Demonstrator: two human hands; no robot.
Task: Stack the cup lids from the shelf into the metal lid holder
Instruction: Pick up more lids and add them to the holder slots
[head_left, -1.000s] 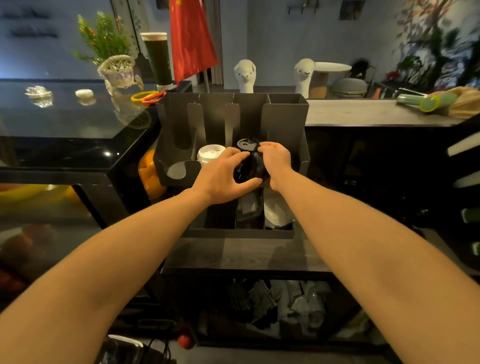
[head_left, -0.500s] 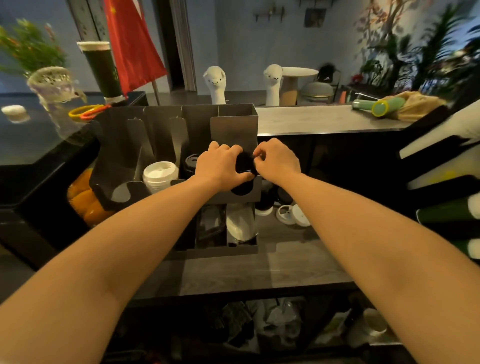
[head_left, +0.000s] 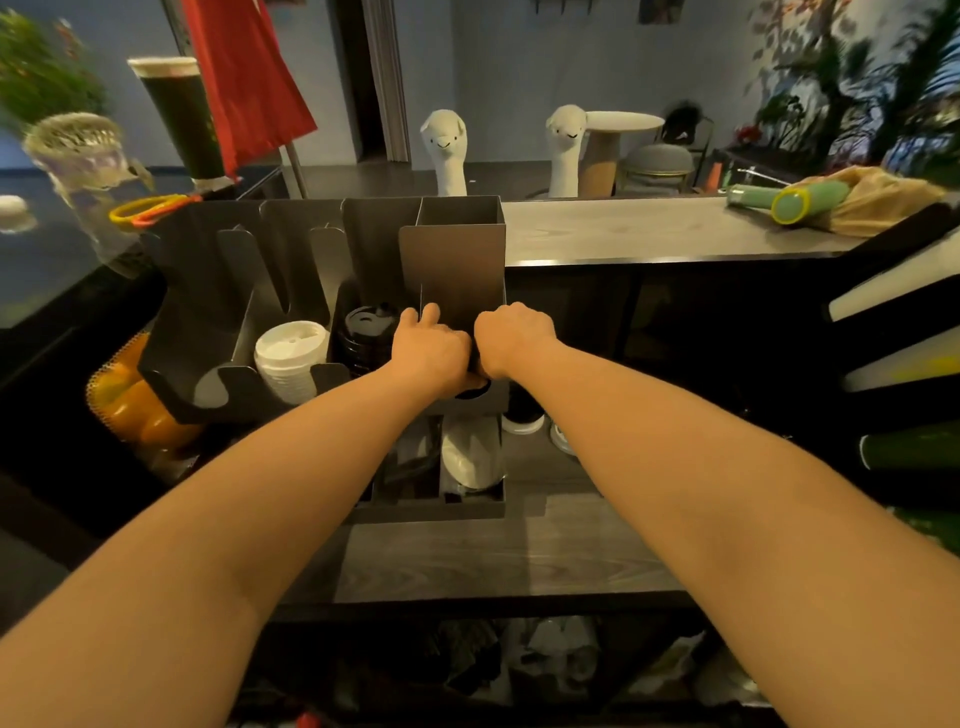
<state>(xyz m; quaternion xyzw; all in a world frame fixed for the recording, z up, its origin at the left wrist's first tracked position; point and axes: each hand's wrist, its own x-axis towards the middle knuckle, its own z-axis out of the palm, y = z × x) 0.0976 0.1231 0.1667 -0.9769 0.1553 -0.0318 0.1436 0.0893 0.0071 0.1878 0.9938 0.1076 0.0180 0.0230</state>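
Note:
The grey metal lid holder (head_left: 452, 249) stands on the dark wooden shelf (head_left: 493, 561), with several slotted bays. My left hand (head_left: 428, 348) and my right hand (head_left: 511, 338) meet over its rightmost bay, both curled round a stack of black lids (head_left: 474, 387) that is almost wholly hidden beneath them. A stack of black lids (head_left: 363, 332) fills the bay just to the left. Further left sits a stack of white lids (head_left: 291, 358).
Under the holder lie a white lid (head_left: 470, 457) and small cups (head_left: 522, 415) on the shelf. A net of oranges (head_left: 130, 400) sits at left, a tall dark drink (head_left: 182, 114) and a red flag (head_left: 244, 73) behind. A green bottle (head_left: 800, 200) lies on the counter at right.
My view has swung right and closer. Both hands have carried the black lids from the middle bay area to the rightmost bay and pushed them lower into it.

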